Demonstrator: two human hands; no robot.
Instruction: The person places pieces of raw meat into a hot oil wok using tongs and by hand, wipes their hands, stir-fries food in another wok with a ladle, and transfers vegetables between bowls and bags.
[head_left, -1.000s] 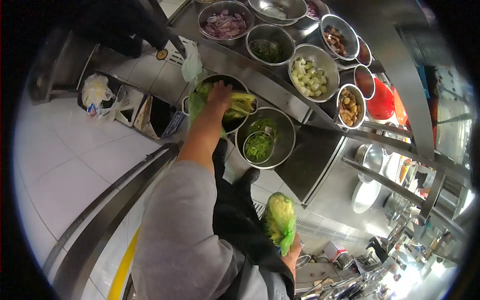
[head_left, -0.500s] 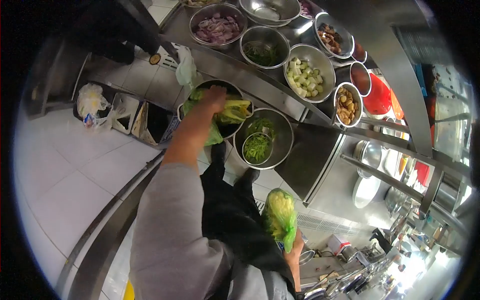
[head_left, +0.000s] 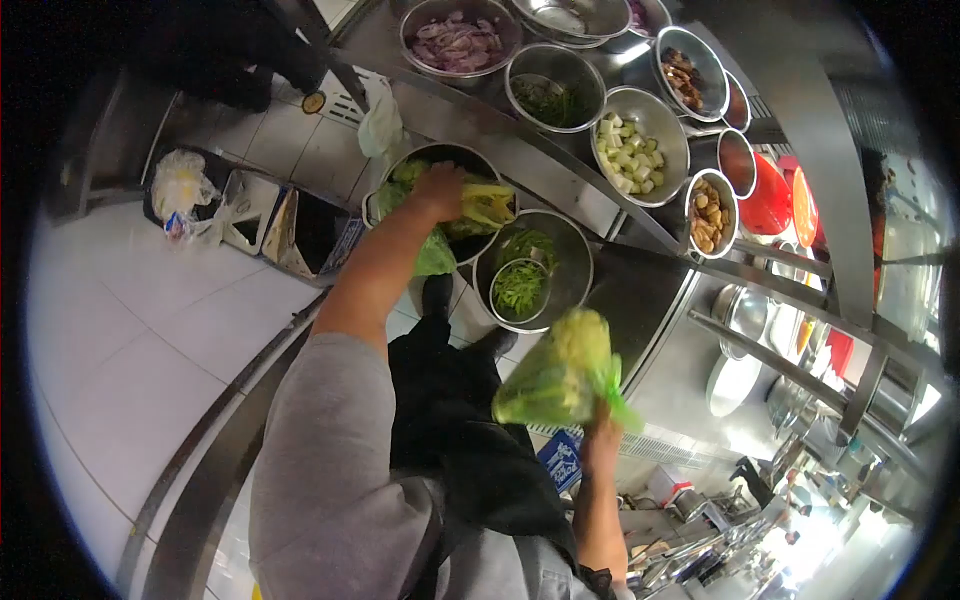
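Note:
My left hand [head_left: 438, 190] reaches down into a two-handled metal pot [head_left: 370, 207], its fingers curled among leafy greens [head_left: 487, 208] with yellowish stalks. What those fingers hold is hidden. Part of a green plastic bag [head_left: 434, 256] hangs over the pot's near rim. In front of my body, my right hand [head_left: 601, 440] grips the gathered neck of another green plastic bag [head_left: 545, 382], which bulges with a pale yellow-green vegetable. Beside the pot is a large steel bowl [head_left: 573, 290] holding cut greens [head_left: 520, 287] in a smaller bowl.
Above, a steel counter carries bowls of sliced onion [head_left: 458, 42], herbs [head_left: 550, 102], pale green cubes [head_left: 630, 158] and brown pieces [head_left: 708, 216]. A shelf rail [head_left: 770, 354] crosses the right side. Black crates [head_left: 300, 238] stand on the floor at left, and a blue box [head_left: 562, 462] lies below the held bag.
My right hand has raised the bag up and in front of my body, turning it sideways. My left hand stays in the pot. The whole view has shifted slightly.

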